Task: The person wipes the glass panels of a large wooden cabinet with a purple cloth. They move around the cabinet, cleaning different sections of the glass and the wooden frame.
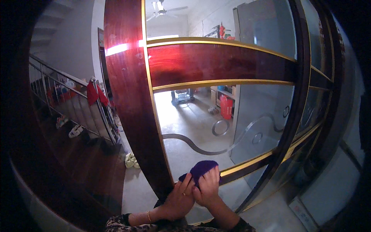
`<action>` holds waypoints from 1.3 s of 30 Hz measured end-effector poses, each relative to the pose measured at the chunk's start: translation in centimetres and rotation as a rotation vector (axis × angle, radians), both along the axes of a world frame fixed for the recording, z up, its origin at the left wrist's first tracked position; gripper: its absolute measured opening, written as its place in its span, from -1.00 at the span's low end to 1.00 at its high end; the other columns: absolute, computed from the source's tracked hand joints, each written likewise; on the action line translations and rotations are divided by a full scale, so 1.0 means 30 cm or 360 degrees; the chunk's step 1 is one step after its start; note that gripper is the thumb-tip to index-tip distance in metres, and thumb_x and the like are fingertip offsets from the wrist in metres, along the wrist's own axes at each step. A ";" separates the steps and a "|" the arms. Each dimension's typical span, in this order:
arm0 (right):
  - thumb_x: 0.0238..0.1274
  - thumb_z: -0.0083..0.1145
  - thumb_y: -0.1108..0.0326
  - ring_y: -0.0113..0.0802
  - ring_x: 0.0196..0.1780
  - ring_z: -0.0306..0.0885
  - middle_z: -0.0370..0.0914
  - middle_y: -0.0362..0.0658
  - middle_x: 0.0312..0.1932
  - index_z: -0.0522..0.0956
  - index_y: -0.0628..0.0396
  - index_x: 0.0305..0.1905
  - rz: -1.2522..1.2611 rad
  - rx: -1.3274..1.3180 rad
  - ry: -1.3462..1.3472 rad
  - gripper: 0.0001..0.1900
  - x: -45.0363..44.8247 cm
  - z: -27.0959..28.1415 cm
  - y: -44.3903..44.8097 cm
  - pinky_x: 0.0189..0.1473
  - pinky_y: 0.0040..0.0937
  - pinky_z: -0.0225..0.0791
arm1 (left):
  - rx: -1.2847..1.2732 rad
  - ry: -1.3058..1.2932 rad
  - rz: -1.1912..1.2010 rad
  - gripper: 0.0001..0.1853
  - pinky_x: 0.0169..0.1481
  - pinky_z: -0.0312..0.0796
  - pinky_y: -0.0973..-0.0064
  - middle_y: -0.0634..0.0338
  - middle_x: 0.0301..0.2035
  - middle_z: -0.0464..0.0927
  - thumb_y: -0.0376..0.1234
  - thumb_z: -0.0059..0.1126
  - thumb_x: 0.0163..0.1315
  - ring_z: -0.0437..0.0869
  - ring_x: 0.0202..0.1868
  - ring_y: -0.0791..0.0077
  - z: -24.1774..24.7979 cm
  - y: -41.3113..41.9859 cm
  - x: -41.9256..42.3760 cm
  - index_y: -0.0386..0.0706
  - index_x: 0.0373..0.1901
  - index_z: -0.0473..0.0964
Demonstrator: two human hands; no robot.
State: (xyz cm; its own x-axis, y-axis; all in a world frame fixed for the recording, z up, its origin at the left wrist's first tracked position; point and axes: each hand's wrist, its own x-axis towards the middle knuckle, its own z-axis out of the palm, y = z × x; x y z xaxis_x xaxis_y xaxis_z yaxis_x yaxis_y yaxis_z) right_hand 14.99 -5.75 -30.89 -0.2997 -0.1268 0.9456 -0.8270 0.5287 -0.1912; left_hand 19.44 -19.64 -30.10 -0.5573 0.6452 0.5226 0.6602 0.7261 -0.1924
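A bunched purple cloth (204, 169) is held low in front of a door with a dark red wooden frame (127, 87), gold trim and a glass panel (200, 116). My right hand (208, 185) grips it with the fingers curled over its front. Close beside, my left hand (180, 197), with a ring and a thin bracelet, has its fingers on the cloth's left part. Both hands are near the lower gold-edged rail (246, 166). Whether the cloth touches the glass or rail, I cannot tell.
Stairs (95, 162) with a metal railing (78, 98) rise at the left, with shoes (76, 131) on them. A red cloth (92, 92) hangs from the railing post. Through the glass show a red bag (226, 106), shelves and a ceiling fan (161, 12).
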 end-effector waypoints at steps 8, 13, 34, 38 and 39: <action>-0.11 0.15 0.18 0.00 0.17 0.28 0.41 -0.01 -0.02 0.52 0.19 -0.12 0.0171 0.0426 0.0651 -0.58 -0.117 0.544 -0.016 0.30 0.08 0.00 | 0.0030 0.0485 0.0406 -0.62 0.31 0.08 -0.01 -0.23 0.08 0.34 -0.41 0.00 0.07 0.23 0.24 -0.20 0.403 0.019 0.003 -0.49 -0.09 0.40; -0.16 0.12 0.25 -0.08 0.12 0.34 0.46 -0.06 -0.09 0.53 0.15 -0.17 -0.0097 0.0428 0.0831 -0.64 -0.195 0.645 0.100 0.15 -0.03 0.17 | -0.0079 0.0435 0.0033 -0.56 0.33 0.09 0.11 -0.27 0.12 0.29 -0.40 0.01 0.05 0.27 0.23 -0.15 0.583 0.051 -0.044 -0.54 -0.05 0.37; -0.06 0.03 0.38 0.08 0.13 0.30 0.37 0.08 0.01 0.44 0.19 -0.06 -0.0618 -0.0150 0.0874 -0.63 -0.228 0.601 0.175 0.26 0.06 0.06 | -0.0336 0.0428 -0.0330 -0.42 0.39 -0.09 -0.07 -0.22 0.11 0.35 -0.22 0.14 0.03 0.24 0.27 -0.02 0.627 -0.065 -0.027 -0.52 0.00 0.41; 0.09 -0.10 0.33 0.22 0.17 0.23 0.33 0.17 0.09 0.41 0.25 -0.04 -0.0729 -0.0576 0.0610 -0.67 -0.247 0.558 0.223 0.27 0.11 0.02 | -0.0273 0.0392 -0.0347 -0.46 0.34 0.04 -0.02 -0.23 0.14 0.30 -0.24 0.12 0.06 0.21 0.27 -0.08 0.578 -0.030 -0.018 -0.50 -0.01 0.41; 0.06 -0.07 0.33 0.21 0.18 0.22 0.33 0.16 0.09 0.41 0.24 -0.04 -0.0783 -0.0399 0.0594 -0.66 -0.239 0.546 0.203 0.27 0.12 0.01 | -0.0268 0.0385 -0.0334 -0.45 0.33 0.06 -0.02 -0.22 0.15 0.29 -0.23 0.14 0.05 0.20 0.27 -0.07 0.560 -0.030 -0.006 -0.49 -0.01 0.41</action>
State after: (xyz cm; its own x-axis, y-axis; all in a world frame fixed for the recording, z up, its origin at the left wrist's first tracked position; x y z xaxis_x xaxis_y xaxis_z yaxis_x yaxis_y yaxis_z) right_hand 7.82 0.35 -14.50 0.0868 0.1785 0.9801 -0.5352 0.8381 -0.1052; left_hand 19.25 -20.53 -13.30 -0.2767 0.8206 0.5000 0.7121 0.5245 -0.4667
